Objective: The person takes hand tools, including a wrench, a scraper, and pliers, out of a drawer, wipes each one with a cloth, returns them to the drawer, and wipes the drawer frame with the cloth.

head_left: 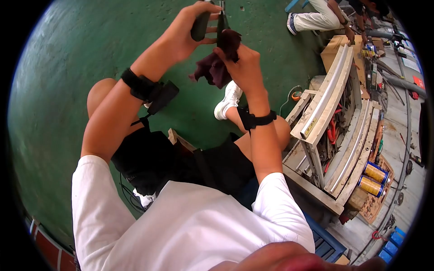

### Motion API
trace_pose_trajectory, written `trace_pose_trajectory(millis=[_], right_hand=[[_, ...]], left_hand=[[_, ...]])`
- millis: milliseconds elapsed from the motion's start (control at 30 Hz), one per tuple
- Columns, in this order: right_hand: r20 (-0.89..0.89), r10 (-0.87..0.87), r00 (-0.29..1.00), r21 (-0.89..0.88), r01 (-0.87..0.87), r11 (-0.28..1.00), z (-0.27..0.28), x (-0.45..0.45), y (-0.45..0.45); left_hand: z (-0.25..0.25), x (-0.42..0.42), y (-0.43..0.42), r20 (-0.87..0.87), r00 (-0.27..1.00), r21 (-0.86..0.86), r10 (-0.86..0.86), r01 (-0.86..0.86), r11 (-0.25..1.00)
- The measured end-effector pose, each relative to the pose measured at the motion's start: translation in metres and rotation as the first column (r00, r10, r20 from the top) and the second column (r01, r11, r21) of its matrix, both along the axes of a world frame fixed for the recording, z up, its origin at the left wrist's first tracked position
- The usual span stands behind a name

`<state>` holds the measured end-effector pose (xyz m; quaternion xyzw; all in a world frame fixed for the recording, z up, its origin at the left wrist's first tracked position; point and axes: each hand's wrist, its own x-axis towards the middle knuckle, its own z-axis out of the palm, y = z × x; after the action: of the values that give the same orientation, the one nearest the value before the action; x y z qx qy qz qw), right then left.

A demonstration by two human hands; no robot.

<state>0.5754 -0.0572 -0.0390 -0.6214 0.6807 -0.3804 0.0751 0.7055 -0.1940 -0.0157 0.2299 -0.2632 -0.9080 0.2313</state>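
Observation:
Near the top edge, my left hand [183, 34] is closed around one dark handle of a hand tool that looks like a pair of pliers [221, 22]. The handles are spread apart, and the metal tip is partly cut off by the frame edge. My right hand [246, 65] grips a crumpled dark maroon cloth [212, 70]. That cloth is bunched against the tool's other handle, and its loose end hangs toward the left. Cloth and fingers hide part of the handle.
On the right stands a cream metal rack [323, 104] with red-handled tools inside. Yellow-and-blue cans [373, 180] lie beside it, near a cardboard box [334, 52]. Another person's leg [316, 18] shows at top right. Below me is green floor [58, 90].

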Motion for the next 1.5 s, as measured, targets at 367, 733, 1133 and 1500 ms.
trace_pose_trajectory(millis=[367, 733, 1133, 1500], right_hand=[[0.007, -0.11, 0.994, -0.286, 0.107, 0.952, -0.008, -0.004, -0.009], [-0.185, -0.125, 0.975, -0.142, 0.099, 0.985, -0.003, -0.009, -0.003], [0.985, 0.074, 0.154, -0.112, 0.251, 0.962, 0.018, -0.002, -0.004], [0.843, 0.272, 0.463, -0.254, -0.103, 0.962, 0.013, 0.023, -0.003]], left_hand=[[0.005, 0.006, 0.002, -0.403, 0.91, 0.002, -0.099, 0.109, 0.994], [-0.021, -0.009, -0.003, -0.16, 0.987, 0.077, -0.019, 0.032, 0.997], [0.001, -0.012, 0.022, 0.388, 0.92, -0.468, 0.058, 0.143, 0.872], [-0.018, -0.019, 0.015, 0.509, 0.852, -0.573, 0.124, 0.228, 0.787]])
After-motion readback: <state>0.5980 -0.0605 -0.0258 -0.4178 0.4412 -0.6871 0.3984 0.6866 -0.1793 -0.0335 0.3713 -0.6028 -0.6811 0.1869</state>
